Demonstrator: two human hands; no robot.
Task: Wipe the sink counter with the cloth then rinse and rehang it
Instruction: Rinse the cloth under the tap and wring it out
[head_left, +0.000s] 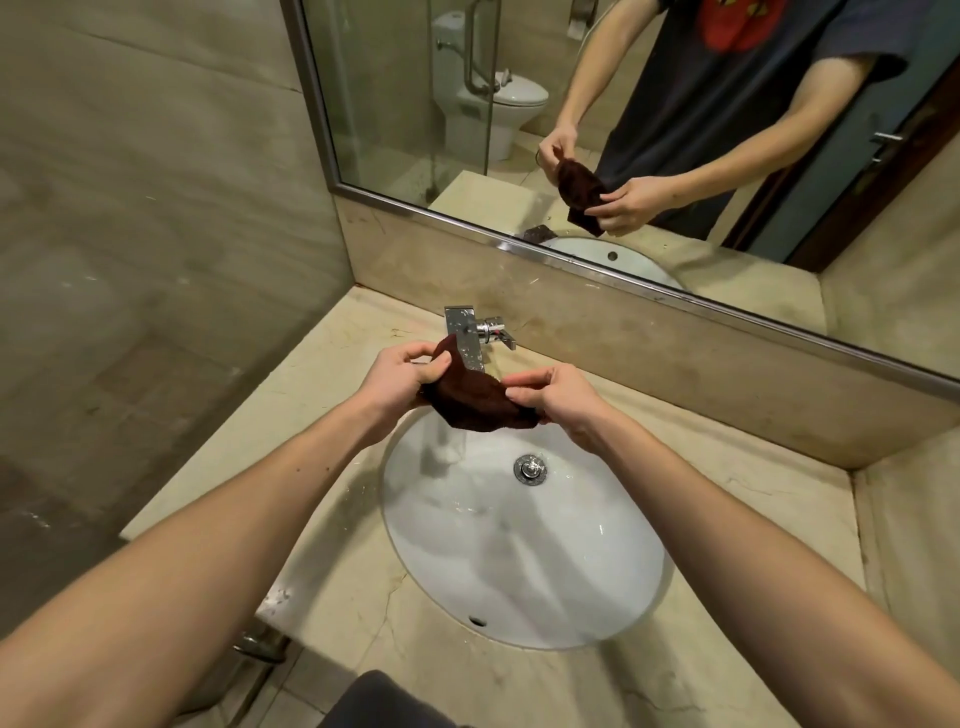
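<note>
Fingers of left hand: curled, pinching the upper corner of the cloth at frame centre.
Fingers of right hand: clamped on the cloth's other end, so it sags bunched between both hands.
Cloth position: above the far rim of the sink, just under the tap, probably for rinsing or wringing.
Hard to make out: a faint streak below the cloth may be running water.
Hidden: wherever the cloth hangs is out of view.
Counter: droplets beside the basin.

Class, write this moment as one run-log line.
left hand: grips dark brown terry cloth | right hand: grips cloth | place: above white oval sink basin | chrome tap: behind cloth
</note>
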